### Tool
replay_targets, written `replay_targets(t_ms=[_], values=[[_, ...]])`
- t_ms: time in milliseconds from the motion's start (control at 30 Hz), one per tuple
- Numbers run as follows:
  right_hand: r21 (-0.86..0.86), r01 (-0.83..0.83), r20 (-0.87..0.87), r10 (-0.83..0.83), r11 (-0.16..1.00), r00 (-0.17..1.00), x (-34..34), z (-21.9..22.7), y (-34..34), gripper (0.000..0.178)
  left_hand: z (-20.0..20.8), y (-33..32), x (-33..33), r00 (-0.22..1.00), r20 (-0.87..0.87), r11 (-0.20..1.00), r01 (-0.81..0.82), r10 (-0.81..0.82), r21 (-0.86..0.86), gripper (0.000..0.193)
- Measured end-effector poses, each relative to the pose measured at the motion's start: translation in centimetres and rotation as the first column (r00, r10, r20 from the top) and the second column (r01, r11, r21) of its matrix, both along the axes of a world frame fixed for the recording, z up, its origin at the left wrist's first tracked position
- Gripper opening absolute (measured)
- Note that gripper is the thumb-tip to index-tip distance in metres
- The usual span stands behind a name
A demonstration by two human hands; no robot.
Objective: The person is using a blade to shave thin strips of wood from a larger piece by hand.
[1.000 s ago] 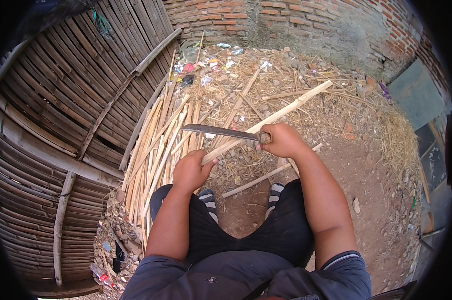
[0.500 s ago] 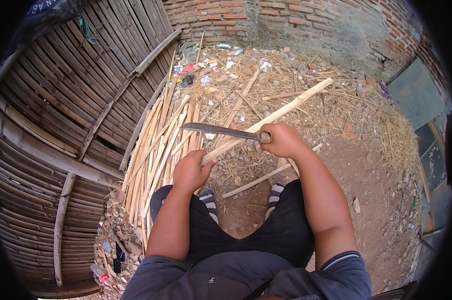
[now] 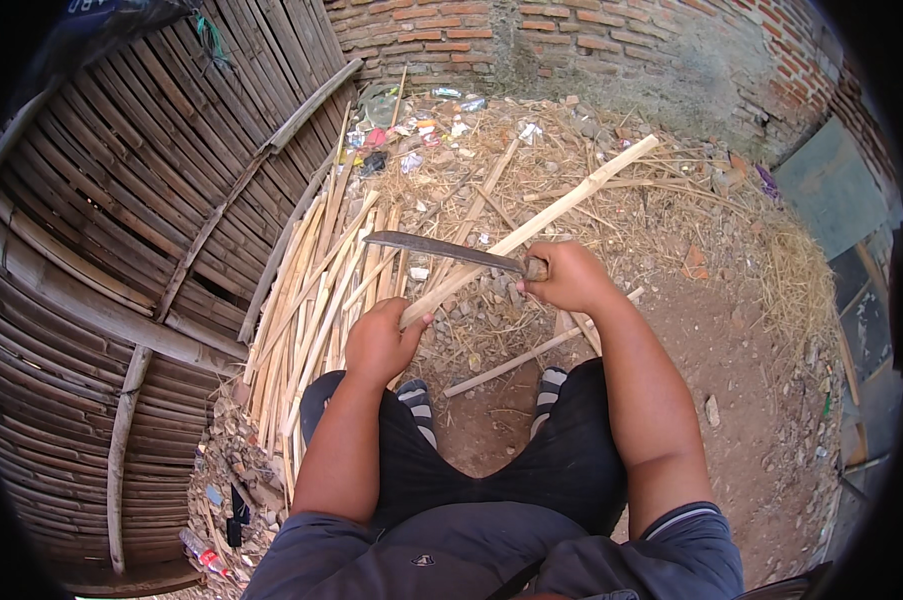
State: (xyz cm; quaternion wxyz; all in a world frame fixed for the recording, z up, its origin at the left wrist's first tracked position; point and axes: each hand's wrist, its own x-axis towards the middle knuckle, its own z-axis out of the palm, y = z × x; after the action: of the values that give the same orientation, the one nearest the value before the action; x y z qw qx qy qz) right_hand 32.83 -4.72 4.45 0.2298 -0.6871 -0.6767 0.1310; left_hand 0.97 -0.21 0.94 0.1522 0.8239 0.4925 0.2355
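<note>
My left hand point(image 3: 379, 340) is closed around the near end of a long pale bamboo strip point(image 3: 576, 195), which slants up and away to the right. In my right hand point(image 3: 565, 275) is the wooden handle of a machete point(image 3: 441, 248). Its dark blade points left and lies across the strip, a little beyond my left hand. Whether the edge touches the wood or rests just above it, I cannot tell. My fingers hide the strip's near end and most of the handle.
Many split bamboo strips point(image 3: 316, 300) lie piled at my left, beside a bamboo slat wall point(image 3: 81, 250). A thin stick point(image 3: 516, 362) lies between my feet. Straw, rubble and litter cover the ground up to a brick wall point(image 3: 591, 50). A plastic bottle point(image 3: 203, 550) lies at lower left.
The strip's far end has dropped slightly and shifted a little left. The blade has moved slightly to the right, with a small turn of my right hand. My left hand has barely moved.
</note>
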Motion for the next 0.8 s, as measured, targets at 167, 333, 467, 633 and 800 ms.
replay_targets(t_ms=[167,333,467,633,800], values=[[0.000,0.049,-0.041,-0.049,0.999,0.998,0.58,-0.19,0.07,0.042,-0.24,0.16,-0.05,1.000,-0.004,1.000,-0.016,0.016,0.000,0.039],[-0.015,0.035,-0.020,-0.036,0.999,0.999,0.34,0.17,0.11,0.042,-0.51,0.31,-0.23,1.000,-0.010,1.000,-0.026,0.026,-0.006,0.039],[0.039,0.019,-0.046,-0.017,0.999,0.999,0.74,-0.63,0.23,0.041,-0.26,0.11,0.01,0.999,0.004,0.999,-0.043,0.043,-0.026,0.040],[0.021,0.038,-0.026,-0.038,0.999,0.999,0.76,-0.25,0.15,0.041,-0.12,0.11,0.10,0.999,-0.006,0.999,-0.042,0.042,-0.029,0.040],[-0.006,0.050,-0.025,-0.050,0.999,0.998,0.53,0.22,0.08,0.042,-0.65,0.33,-0.11,1.000,0.009,1.000,-0.027,0.027,0.016,0.039]])
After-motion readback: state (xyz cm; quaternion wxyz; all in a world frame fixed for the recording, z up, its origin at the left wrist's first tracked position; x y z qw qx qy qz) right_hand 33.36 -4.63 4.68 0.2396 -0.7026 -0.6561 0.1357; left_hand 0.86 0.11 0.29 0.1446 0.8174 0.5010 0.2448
